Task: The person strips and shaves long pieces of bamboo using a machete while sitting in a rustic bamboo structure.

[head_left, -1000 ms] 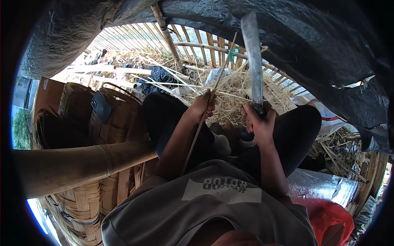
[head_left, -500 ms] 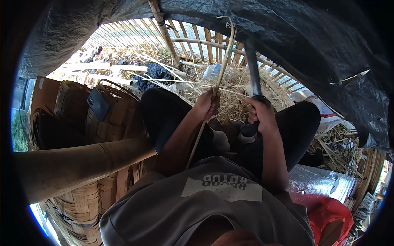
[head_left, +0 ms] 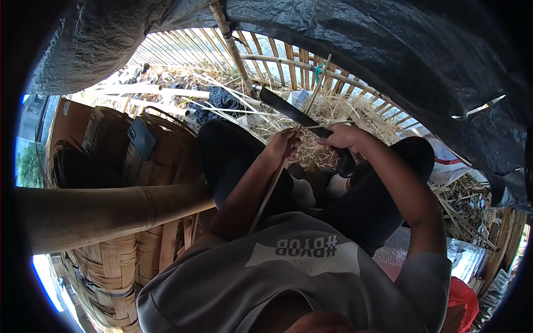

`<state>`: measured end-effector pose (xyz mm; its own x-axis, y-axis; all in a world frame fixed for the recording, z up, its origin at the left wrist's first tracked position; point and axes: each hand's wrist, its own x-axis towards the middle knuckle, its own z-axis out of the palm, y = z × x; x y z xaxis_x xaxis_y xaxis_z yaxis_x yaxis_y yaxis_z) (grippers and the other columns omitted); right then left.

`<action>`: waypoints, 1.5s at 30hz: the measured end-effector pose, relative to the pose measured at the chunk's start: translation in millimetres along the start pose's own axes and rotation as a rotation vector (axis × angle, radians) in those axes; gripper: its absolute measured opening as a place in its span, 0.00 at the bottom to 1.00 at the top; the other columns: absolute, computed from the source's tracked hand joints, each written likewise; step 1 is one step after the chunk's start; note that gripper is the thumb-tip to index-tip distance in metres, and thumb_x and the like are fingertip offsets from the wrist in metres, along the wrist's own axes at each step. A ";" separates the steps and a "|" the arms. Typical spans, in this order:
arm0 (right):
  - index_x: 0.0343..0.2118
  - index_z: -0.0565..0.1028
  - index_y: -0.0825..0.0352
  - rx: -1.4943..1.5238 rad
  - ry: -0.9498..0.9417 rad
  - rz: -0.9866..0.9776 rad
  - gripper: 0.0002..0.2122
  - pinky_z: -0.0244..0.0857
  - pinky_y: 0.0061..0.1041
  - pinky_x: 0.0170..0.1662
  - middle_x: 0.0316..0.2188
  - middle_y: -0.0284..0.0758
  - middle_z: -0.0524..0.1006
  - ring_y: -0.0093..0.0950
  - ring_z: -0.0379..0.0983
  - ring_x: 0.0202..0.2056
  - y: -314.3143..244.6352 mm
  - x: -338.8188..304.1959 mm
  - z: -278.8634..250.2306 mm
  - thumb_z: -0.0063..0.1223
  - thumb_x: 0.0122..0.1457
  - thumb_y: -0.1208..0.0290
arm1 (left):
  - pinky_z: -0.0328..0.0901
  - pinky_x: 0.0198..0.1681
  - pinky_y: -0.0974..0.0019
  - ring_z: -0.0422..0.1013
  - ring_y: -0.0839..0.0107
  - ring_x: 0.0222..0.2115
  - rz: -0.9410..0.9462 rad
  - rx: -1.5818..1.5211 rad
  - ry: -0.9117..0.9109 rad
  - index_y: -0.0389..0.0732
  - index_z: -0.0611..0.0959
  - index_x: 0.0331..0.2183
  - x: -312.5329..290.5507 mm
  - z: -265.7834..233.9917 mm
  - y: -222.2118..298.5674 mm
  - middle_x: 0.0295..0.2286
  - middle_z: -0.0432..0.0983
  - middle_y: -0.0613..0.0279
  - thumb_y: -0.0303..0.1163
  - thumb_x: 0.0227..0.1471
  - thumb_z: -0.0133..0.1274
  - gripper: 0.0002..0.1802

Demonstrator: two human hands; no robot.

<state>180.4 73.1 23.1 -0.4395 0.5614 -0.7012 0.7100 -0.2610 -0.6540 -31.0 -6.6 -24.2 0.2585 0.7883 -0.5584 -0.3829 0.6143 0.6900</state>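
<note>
My left hand (head_left: 283, 145) is closed around a long, thin bamboo strip (head_left: 318, 86). The strip slants from my lap up past the hand toward the fence. In my right hand (head_left: 343, 136) is a large machete with a dark blade (head_left: 286, 108) and a black, curved handle (head_left: 346, 164). The blade points up and left, crossing the strip just beyond my left fingers. Right fingers lie close to the blade's base, where a thin pale sliver runs between the two hands; its link to the strip is unclear.
Woven bamboo baskets (head_left: 105, 261) stand at my left, with a phone (head_left: 141, 139) on one and a thick bamboo pole (head_left: 111, 213) across them. Shavings (head_left: 355, 108) pile ahead near a slatted fence (head_left: 272, 58). Dark plastic sheeting (head_left: 422, 66) hangs overhead; a red bag (head_left: 462, 299) lies right.
The machete has swung from upright to slanting left across the strip. My right hand has turned with its elbow out, and the strip leans further right.
</note>
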 end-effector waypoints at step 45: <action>0.24 0.73 0.75 -0.008 0.436 -0.076 0.08 0.64 0.32 0.19 0.15 0.41 0.75 0.30 0.74 0.17 27.8 72.0 -29.0 0.53 0.45 0.74 | 0.44 0.09 0.76 0.47 0.83 0.08 -0.131 -0.349 -0.028 0.47 0.70 0.33 -0.7 22.1 -21.0 0.12 0.53 0.76 0.35 0.66 0.31 0.12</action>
<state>184.5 129.0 -37.3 -0.2186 0.8578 -0.4652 0.6897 -0.2014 -0.6955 -3.5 -19.2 -28.1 0.3480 0.7073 -0.6153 -0.6227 0.6650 0.4123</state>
